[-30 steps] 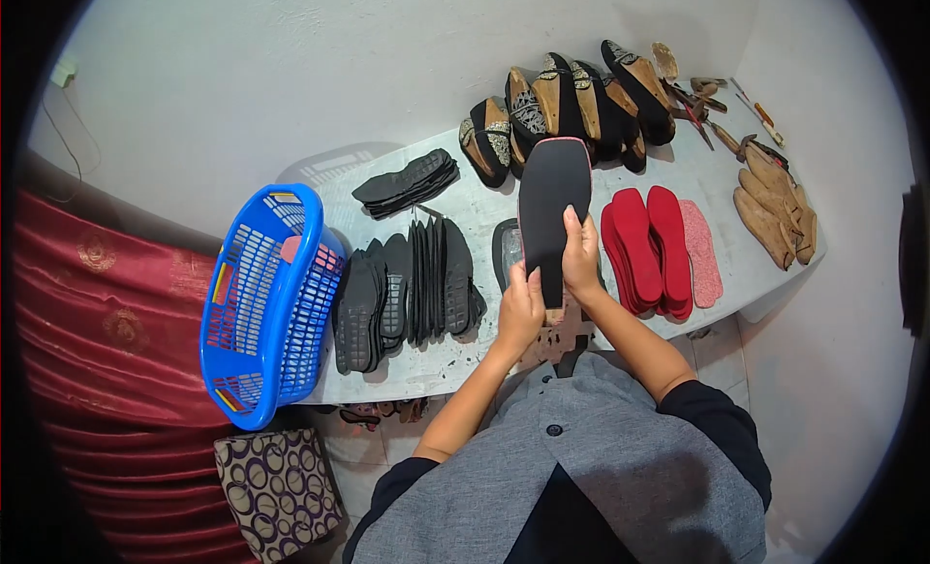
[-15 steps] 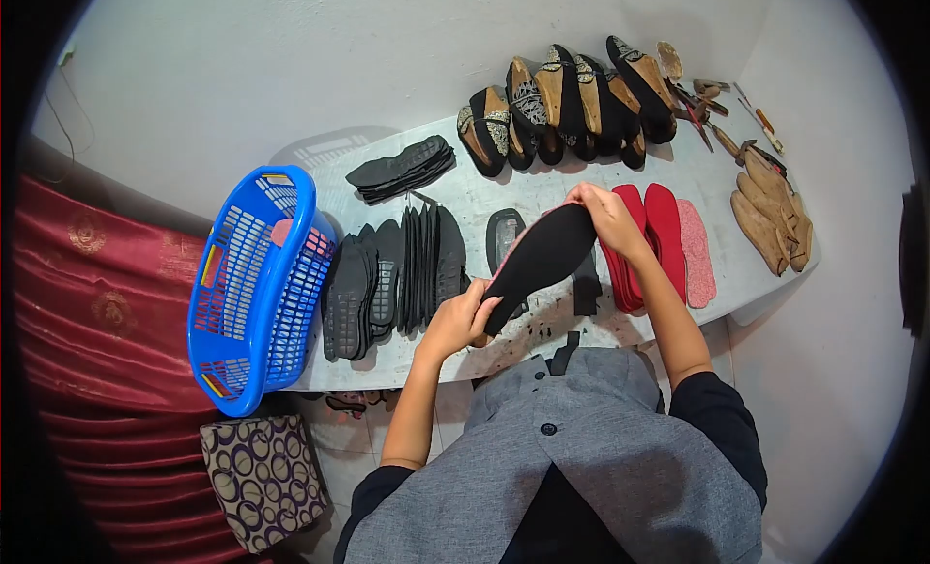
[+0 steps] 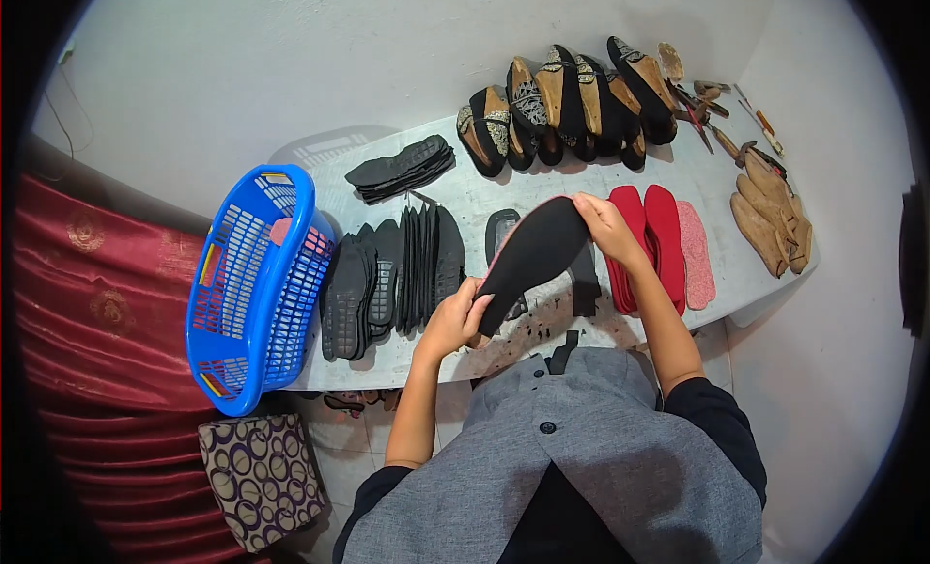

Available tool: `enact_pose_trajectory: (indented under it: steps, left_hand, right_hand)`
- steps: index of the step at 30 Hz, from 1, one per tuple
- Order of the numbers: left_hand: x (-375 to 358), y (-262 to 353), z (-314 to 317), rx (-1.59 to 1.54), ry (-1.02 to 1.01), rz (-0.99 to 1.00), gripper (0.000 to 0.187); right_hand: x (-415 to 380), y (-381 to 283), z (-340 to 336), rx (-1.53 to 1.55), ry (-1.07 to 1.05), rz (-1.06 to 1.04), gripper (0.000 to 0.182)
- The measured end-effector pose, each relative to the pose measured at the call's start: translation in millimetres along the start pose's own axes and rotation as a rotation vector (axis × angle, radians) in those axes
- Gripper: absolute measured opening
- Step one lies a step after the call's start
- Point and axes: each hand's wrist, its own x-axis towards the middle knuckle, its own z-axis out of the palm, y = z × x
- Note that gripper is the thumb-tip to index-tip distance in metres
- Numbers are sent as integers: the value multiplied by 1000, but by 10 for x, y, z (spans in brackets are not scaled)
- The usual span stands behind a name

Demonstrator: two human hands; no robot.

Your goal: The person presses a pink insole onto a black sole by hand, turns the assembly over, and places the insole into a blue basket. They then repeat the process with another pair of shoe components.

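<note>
A black insole (image 3: 536, 256) with a pinkish-red edge is held slantwise above the front of the table, its dark face toward me. My left hand (image 3: 453, 319) grips its narrow lower end, thumb on the black face. At the wide upper end, my right hand (image 3: 606, 231) pinches the rim between thumb and fingers. Behind the insole, a black sole (image 3: 501, 225) lies partly covered on the table, and a black strip (image 3: 584, 281) shows to its right. Red insoles (image 3: 663, 236) and a speckled pink one (image 3: 694, 255) lie just right of my right hand.
Black soles (image 3: 350, 293) stand and lie in stacks at left, with another pile (image 3: 400, 169) behind. A blue basket (image 3: 260, 380) sits at the table's left end. Several shoes on lasts (image 3: 562, 99) line the back. Hand tools (image 3: 699, 113) and bare wooden lasts (image 3: 770, 215) are at right.
The insole has shifted slightly left and down at its wide end. My right hand has moved down a little along the rim; my left hand keeps its grip.
</note>
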Motion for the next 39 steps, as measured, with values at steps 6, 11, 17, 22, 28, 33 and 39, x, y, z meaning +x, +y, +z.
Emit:
enact_pose_trajectory:
  steps: [6, 11, 17, 22, 28, 33, 39]
  left_hand:
    - [-70, -155, 51, -510, -18, -4, 20]
    - [-93, -27, 10, -576, -57, -21, 21]
    - [-128, -101, 0, -571, -100, -23, 21]
    - [-148, -43, 18, -643, -122, -9, 22]
    - [-135, 116, -20, -643, -186, 5, 26]
    - [-139, 98, 28, -652, -221, -26, 27]
    - [-122, 132, 45, -617, -200, -20, 27]
  right_hand:
    - [-86, 125, -149, 450, -40, 116, 34]
    - [-119, 74, -182, 358, -16, -34, 43]
    - [-116, 4, -237, 553, -198, -130, 72]
    - [-119, -29, -138, 891, -291, -75, 112]
    - [-57, 34, 32, 1036, -341, -113, 122]
    - [-42, -72, 205, 1110, -422, -112, 127]
    - [-119, -71, 329, 1098, -475, -59, 131]
